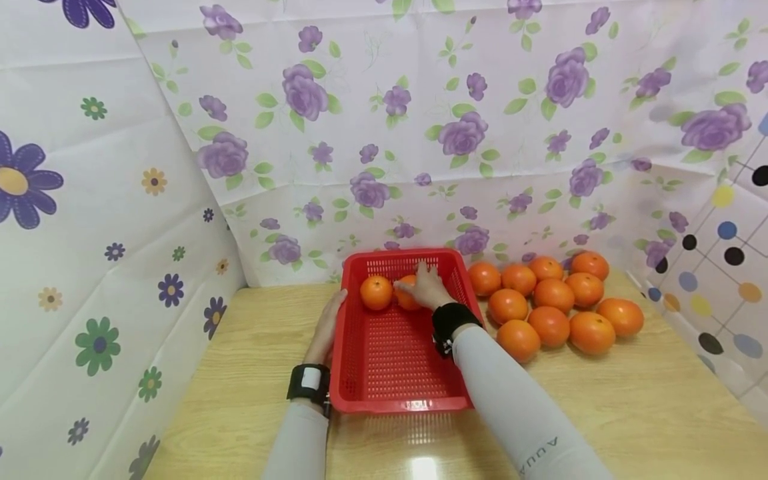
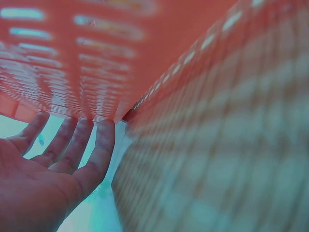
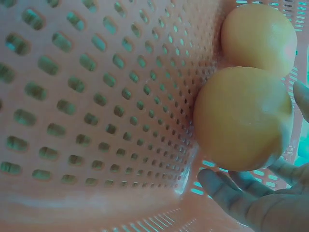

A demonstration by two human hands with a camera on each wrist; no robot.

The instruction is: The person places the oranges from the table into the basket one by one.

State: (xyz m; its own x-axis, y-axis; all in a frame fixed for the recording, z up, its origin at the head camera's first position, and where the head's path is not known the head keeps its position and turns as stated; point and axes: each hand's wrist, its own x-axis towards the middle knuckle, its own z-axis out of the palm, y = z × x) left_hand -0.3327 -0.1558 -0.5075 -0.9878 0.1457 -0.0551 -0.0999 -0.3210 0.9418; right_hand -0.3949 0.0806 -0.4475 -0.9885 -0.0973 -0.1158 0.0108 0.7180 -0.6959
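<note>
A red perforated plastic basket (image 1: 396,403) sits on the wooden table with two oranges in its far part. My right hand (image 1: 427,288) reaches inside, over the right-hand orange (image 1: 407,301). In the right wrist view its fingers (image 3: 227,191) spread loosely beside this nearer orange (image 3: 244,121), with the thumb standing off at the other side. The second orange (image 1: 376,293) lies just to the left, close against it. Outside the basket, my left hand (image 1: 326,328) rests at the left wall, its nearly straight fingertips at the perforated side (image 2: 72,92).
Right of the basket, several more oranges (image 1: 553,295) lie in a cluster on the table (image 1: 600,413). A flowered cloth (image 1: 384,133) hangs behind the table, and another patterned cloth (image 1: 120,280) stands along the left side.
</note>
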